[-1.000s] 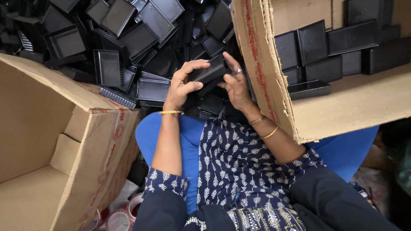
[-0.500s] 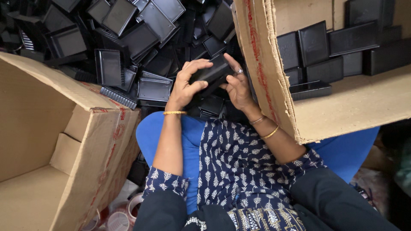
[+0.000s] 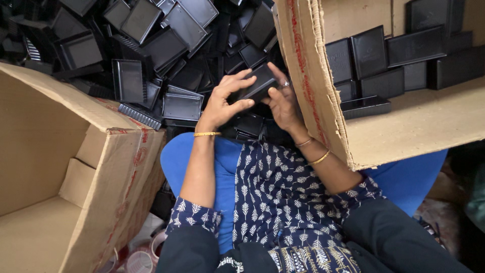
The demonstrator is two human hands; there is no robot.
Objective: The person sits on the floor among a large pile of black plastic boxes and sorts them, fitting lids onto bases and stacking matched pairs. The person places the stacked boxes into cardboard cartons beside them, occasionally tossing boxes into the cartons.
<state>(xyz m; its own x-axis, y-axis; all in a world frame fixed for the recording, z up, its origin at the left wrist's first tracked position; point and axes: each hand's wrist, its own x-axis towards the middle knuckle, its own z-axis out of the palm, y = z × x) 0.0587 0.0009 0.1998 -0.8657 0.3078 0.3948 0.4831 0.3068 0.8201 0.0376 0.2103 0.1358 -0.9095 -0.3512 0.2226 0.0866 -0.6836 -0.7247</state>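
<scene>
Both of my hands hold one black plastic case [image 3: 258, 81] above my lap. My left hand [image 3: 222, 101] grips its left end with fingers curled over the top. My right hand [image 3: 283, 103], with a ring on one finger, pinches its right end beside the wall of the right-hand box. Just beyond the case lies a heap of loose black plastic cases [image 3: 166, 55], some showing ribbed edges. Bangles circle both wrists.
An open cardboard box [image 3: 55, 167] stands at my left, nothing visible inside it. A second cardboard box [image 3: 313, 86] at my right holds black cases [image 3: 389, 55] stacked in rows. My lap is covered by blue cloth and a patterned navy garment [image 3: 283, 202].
The case has turned slightly in my hands and shifted a little up and to the right; my fingers have regripped it. The boxes and the heap stay put.
</scene>
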